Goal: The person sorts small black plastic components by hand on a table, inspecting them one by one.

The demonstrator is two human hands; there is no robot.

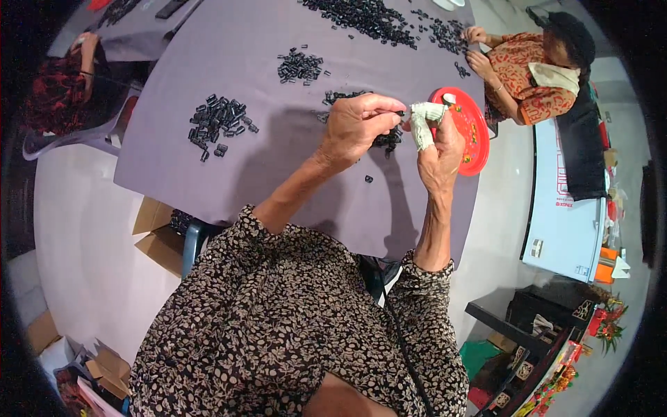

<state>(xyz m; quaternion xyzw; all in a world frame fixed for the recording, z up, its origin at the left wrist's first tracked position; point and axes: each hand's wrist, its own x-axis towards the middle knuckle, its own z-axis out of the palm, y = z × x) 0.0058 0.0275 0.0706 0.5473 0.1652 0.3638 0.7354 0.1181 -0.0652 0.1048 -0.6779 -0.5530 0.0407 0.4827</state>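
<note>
Over the table, my left hand (354,128) pinches a small black piece (400,114) between thumb and fingertips. My right hand (440,153) is held close beside it, fingers bent and pressed together. Pale cloth-like finger covers (422,125) wrap part of that hand, and whatever lies in its grip is hidden. Below the two hands lies a pile of small black pieces (389,141), partly covered by them. One loose black piece (369,178) rests nearer to me. Just right of my right hand, a red plate (481,158) holds a few small colourful bits.
More black pieces lie in piles at the left (219,121), farther back (300,67) and at the far edge (361,19) of the purple-grey table (167,149). A person (531,73) handles pieces at the right; another person (62,94) sits left. A cardboard box (161,243) stands below.
</note>
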